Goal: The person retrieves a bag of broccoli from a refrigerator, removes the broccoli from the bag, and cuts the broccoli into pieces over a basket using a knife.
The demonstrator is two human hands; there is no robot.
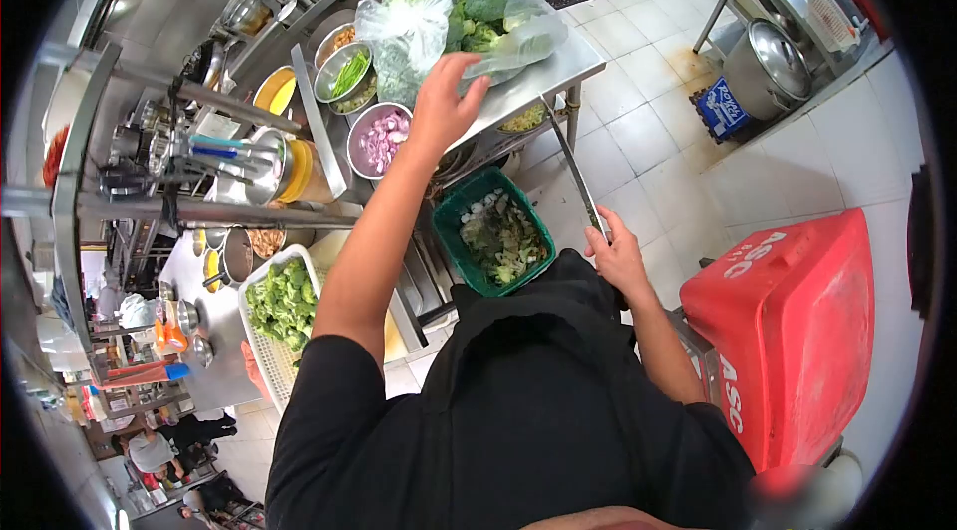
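My left hand reaches over the steel table with its fingers apart, at the near edge of a clear plastic bag. Whether the fingertips touch the bag I cannot tell. Green broccoli heads show inside the bag. In my right hand is a long knife, its blade pointing away from me past the table corner. Below, between my hands, a green bin holds leafy trimmings and pale scraps. Cut broccoli florets fill a white perforated basket to my left.
A metal bowl of chopped purple onion and another with cut green vegetables stand beside the bag. Metal shelving runs along the left. A red lidded bin stands at my right. A large pot sits beyond. People are in the background.
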